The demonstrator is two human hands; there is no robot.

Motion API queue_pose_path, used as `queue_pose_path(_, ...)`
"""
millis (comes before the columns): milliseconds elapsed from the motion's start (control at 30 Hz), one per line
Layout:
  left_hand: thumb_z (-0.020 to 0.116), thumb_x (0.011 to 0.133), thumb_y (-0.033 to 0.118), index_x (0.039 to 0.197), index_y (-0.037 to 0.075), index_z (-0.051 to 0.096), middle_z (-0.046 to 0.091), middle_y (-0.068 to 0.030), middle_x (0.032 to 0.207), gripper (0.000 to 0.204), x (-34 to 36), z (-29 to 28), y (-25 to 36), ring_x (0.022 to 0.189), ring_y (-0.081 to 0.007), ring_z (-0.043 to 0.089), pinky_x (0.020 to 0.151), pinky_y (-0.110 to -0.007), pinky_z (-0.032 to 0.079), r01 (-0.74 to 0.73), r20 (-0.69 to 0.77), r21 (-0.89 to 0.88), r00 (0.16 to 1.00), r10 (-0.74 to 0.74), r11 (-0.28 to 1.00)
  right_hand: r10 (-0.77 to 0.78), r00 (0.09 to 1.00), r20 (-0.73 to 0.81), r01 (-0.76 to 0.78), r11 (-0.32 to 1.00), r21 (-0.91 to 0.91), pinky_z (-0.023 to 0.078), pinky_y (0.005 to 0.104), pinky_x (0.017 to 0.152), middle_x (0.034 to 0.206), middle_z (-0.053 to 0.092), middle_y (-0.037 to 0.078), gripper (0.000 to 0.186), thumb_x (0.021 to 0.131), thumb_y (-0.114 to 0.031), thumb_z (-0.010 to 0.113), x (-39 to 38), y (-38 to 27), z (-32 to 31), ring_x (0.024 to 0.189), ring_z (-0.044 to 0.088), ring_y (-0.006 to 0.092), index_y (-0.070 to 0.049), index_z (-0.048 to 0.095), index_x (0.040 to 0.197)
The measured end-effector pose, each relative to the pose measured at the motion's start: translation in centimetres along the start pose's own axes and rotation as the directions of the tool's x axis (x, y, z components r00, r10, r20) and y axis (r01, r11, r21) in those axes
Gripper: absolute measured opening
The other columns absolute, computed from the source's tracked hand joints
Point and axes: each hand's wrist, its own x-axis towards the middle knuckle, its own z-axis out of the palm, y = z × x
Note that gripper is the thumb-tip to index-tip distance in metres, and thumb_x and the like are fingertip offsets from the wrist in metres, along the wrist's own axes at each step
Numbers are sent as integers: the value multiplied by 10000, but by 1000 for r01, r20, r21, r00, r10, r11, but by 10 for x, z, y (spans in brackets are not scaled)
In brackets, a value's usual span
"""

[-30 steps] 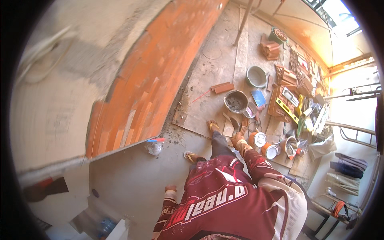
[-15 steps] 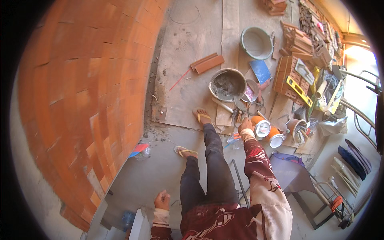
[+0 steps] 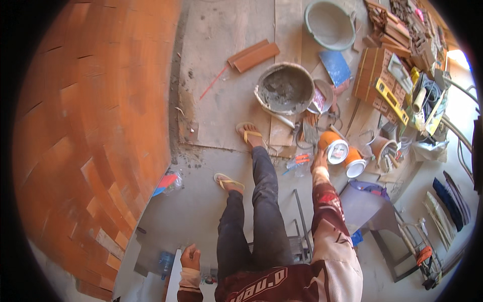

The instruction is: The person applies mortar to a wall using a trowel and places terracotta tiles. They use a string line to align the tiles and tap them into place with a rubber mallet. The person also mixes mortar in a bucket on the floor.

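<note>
My right hand (image 3: 320, 160) is closed on a trowel (image 3: 310, 135) beside two orange tubs (image 3: 329, 142) with white tops, just below a round container of wet grey mortar (image 3: 284, 89). A smaller shallow container (image 3: 323, 95) touches the mortar container's right side. My left hand (image 3: 190, 256) hangs low at my side, fingers loosely bent and apart, with nothing visible in it, near a white board (image 3: 175, 274). My feet in yellow flip-flops stand on a dusty sheet (image 3: 211, 121) and the grey floor (image 3: 196, 211).
An orange tiled surface (image 3: 85, 126) fills the left side. A grey basin (image 3: 329, 25), tile pieces (image 3: 256, 55), a blue board (image 3: 335, 67), brick stacks (image 3: 367, 75) and a yellow level (image 3: 391, 102) lie ahead and right. Metal frames (image 3: 412, 236) stand at right.
The view has swung downward, bringing more of my legs and the floor in. My right hand with the trowel sits further right, by the orange tubs. My left hand shows more clearly.
</note>
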Motion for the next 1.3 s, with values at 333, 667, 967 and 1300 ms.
queue_pose_path(333,688,842,177,1131,8,637,714,-140,930,339,-61,-1,28,846,-212,690,783,-325,540,-101,-106,-164,991,85,981,-458,875,157,428,883,191,459,513,909,1122,607,282,459,825,-260,569,-157,-134,-199,1050,572,461,-77,456,1231)
queue_pose_path(667,703,799,334,1096,30,660,706,-169,970,427,-101,38,-98,902,-298,684,840,-375,530,-64,-404,-358,910,-93,932,-955,263,138,960,273,62,495,532,784,928,640,296,421,864,-345,592,-353,-358,-285,901,603,493,-14,558,1122)
queue_pose_path(967,651,800,383,998,69,700,703,-137,1037,375,-65,134,-266,991,-319,657,912,-404,498,236,-249,-416,899,-360,878,-895,-445,-16,895,-446,16,524,509,729,1017,641,233,464,876,-283,579,-601,-484,-313,844,636,444,-51,499,1270)
queue_pose_path(1300,706,733,406,870,134,735,731,-90,911,306,-59,210,-318,882,-249,696,855,-369,528,360,23,-806,813,-582,470,-856,-515,52,818,-508,-270,536,496,637,1037,625,189,517,880,-273,586,-737,-494,-316,784,652,413,-109,417,1340)
